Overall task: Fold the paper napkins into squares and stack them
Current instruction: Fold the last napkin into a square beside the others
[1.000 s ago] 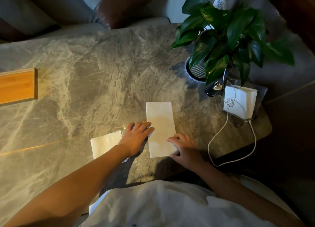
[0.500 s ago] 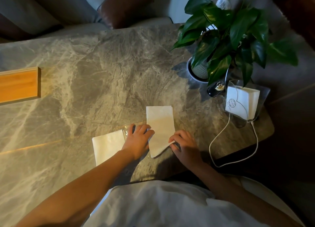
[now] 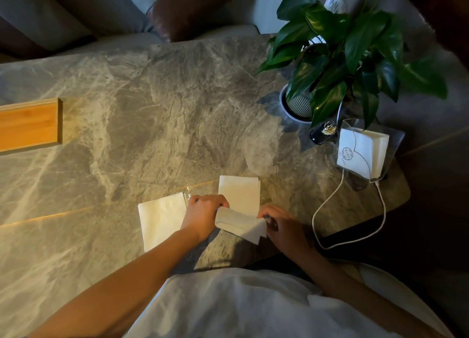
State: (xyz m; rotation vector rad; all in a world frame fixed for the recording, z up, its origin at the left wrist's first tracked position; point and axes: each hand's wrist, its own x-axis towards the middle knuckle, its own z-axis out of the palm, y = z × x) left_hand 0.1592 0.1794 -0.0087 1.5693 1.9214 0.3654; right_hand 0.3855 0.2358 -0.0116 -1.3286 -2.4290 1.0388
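Napkin [image 3: 239, 198] near end newly raised — lengthwise.

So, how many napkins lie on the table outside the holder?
2. One folded napkin lies flat beside the left hand. The second napkin is held between both hands, right hand lifting its near end. The clear holder has more; further layers may be hidden.

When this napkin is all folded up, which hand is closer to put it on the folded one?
Probably the left hand. It grips the half-folded napkin and sits right beside the folded napkin lying to its left. The right hand holds the napkin's other side, farther away.
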